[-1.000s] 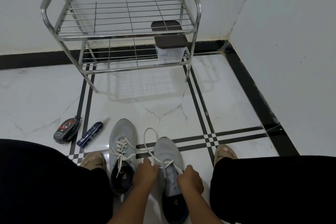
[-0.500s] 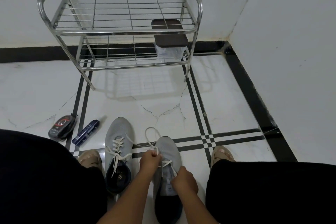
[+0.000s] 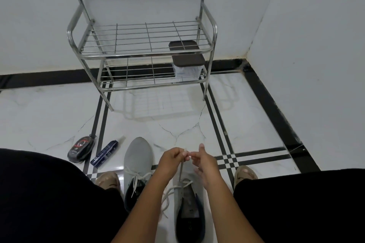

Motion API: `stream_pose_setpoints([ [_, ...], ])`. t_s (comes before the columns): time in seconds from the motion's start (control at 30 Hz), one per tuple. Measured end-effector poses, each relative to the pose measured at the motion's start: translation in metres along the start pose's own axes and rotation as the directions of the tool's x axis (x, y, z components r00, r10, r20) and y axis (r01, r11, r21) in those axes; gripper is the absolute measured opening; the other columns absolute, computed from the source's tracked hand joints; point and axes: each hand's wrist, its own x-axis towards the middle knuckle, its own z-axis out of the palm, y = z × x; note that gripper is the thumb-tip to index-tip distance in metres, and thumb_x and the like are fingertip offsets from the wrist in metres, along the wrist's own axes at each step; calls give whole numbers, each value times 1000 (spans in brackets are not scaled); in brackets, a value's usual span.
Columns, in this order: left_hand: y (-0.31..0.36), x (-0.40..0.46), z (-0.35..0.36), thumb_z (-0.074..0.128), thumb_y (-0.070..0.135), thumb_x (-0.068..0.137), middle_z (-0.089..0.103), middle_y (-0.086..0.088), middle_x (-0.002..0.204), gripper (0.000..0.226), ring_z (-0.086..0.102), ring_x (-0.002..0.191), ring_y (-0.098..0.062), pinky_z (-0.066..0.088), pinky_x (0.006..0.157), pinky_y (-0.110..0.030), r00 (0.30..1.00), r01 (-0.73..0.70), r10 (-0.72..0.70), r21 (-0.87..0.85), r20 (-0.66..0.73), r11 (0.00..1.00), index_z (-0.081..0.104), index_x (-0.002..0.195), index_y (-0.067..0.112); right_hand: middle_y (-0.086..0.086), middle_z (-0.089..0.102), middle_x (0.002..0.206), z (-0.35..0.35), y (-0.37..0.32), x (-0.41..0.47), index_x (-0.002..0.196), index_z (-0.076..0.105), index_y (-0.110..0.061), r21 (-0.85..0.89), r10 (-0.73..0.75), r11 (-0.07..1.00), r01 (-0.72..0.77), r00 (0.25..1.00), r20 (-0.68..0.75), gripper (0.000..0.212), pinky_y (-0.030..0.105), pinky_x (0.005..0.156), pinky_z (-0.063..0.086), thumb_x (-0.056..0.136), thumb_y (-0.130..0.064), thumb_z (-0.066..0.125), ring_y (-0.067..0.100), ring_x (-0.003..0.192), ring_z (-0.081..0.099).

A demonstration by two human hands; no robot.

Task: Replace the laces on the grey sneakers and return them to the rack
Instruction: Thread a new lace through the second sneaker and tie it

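Both hands raised since a second ago: left hand [image 3: 171, 159] pinches white flat lace [image 3: 180, 171], taut above right grey knit sneaker [image 3: 188, 199]; right hand [image 3: 205, 162] grip narrow on lace tip. Lacing unfinished.

- Your two grey sneakers sit side by side on the floor, toes toward the rack [image 3: 142, 53].
- The left sneaker [image 3: 138, 162] is laced in white.
- The right sneaker [image 3: 187, 199] has its white lace [image 3: 180, 171] pulled up taut.
- The steel rack stands against the wall.
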Motion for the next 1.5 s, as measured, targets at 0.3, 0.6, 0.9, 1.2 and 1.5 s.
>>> stream_pose_setpoints([
  [0.3,12,-18,2,56,23,95,63,6,70,23,58,66,-1,44,64,-15,1000,-6,7,8,-8,1000,72,91,6,4,66,89,-3,-16,-17,98,70,-7,297,11,952,-68,982,190,14,34,86,48,91,-16,62,18,88,62],
  [0.6,-41,-16,-32,50,21,94,68,-2,80,29,60,75,-21,45,64,-26,889,318,-239,150,-390,936,66,70,20,-3,68,88,-32,-28,-16,91,69,-12,479,-26,872,102,986,-163,4,23,73,45,87,-12,67,6,76,60],
  [0.9,-43,-25,-25,51,19,93,61,-14,116,23,56,105,-36,44,83,-41,684,384,-74,272,-725,882,65,112,17,1,65,83,-33,-25,-11,96,70,-10,358,-164,897,260,947,-275,11,22,68,51,85,-11,71,10,70,57],
  [1.2,3,-7,11,44,23,101,67,9,99,21,61,98,-8,46,84,-21,982,-148,157,85,-104,985,63,107,27,-3,64,72,5,-19,-23,86,63,-6,-41,-372,927,373,928,30,15,32,76,52,84,-18,72,5,66,59],
  [1.5,-14,-3,3,54,29,94,52,10,60,19,50,62,-12,53,68,-41,976,-49,105,278,-189,959,63,78,32,-4,62,73,-9,-15,-6,89,69,-8,-41,-371,928,370,927,-53,13,22,65,45,84,-20,72,9,70,55],
])
